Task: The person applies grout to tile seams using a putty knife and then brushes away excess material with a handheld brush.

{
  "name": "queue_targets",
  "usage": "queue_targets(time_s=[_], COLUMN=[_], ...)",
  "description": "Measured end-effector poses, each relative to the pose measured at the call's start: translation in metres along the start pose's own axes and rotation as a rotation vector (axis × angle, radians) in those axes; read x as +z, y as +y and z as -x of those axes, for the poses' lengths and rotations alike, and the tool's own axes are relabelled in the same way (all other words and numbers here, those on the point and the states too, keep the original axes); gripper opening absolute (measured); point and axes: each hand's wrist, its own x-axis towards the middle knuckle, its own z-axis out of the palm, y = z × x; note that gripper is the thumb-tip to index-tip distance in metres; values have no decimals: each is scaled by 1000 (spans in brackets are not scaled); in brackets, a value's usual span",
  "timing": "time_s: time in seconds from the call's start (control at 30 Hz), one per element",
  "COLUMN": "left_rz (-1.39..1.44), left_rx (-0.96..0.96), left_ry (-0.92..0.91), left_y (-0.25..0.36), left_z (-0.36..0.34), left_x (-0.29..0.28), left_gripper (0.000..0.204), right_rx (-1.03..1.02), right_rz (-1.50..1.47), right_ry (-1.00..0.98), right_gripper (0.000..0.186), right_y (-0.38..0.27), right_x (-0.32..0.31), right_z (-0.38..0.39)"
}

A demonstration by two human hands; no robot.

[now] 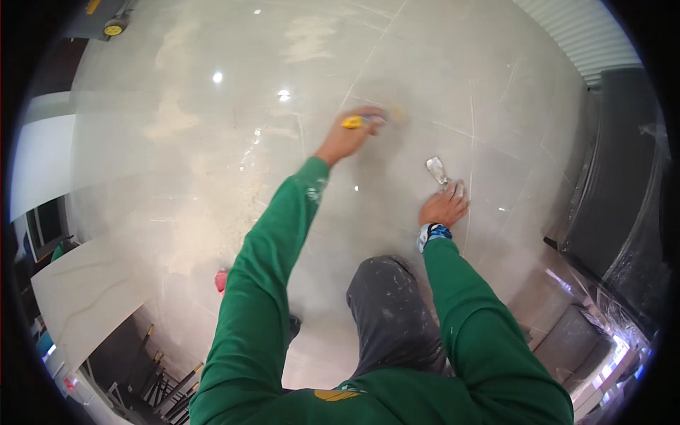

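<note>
Glossy grey tiled floor, reflected light spots; right, dark plastic-wrapped furniture, white ribbed panel.

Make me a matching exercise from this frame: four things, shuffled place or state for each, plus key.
Things
1. left hand
2. right hand
3. red object
4. wristband

Places and states
A. patterned with blue, at the end of the right sleeve
B. gripping a partly yellow tool
C. on the floor, beside the left sleeve
D. back upward, close to a small whitish tool

Pairs: 1-B, 2-D, 3-C, 4-A
</note>
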Motion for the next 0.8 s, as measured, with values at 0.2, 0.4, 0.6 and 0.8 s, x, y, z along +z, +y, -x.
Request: queue_targets(time_s=[0.2, 0.4, 0.6, 0.8], left_rz=[-61, -445, -280, -578], left_rx=[-21, 184, 231, 245], left_ry=[232, 700, -15, 793], left_y=[-39, 3, -11, -24], left_z=[-52, -58, -91, -60], left_x=[-52, -84, 22, -152], left_gripper=[28, 28, 23, 25], right_rx=[-29, -38, -27, -44], right_rz=[-28, -56, -6, -43], right_ry=[-16, 38, -25, -13], right_gripper=[44, 43, 43, 42], right_y=[-13, -2, 3, -21], right_x=[-5, -6, -5, -4], right_z=[3, -1, 1, 4])
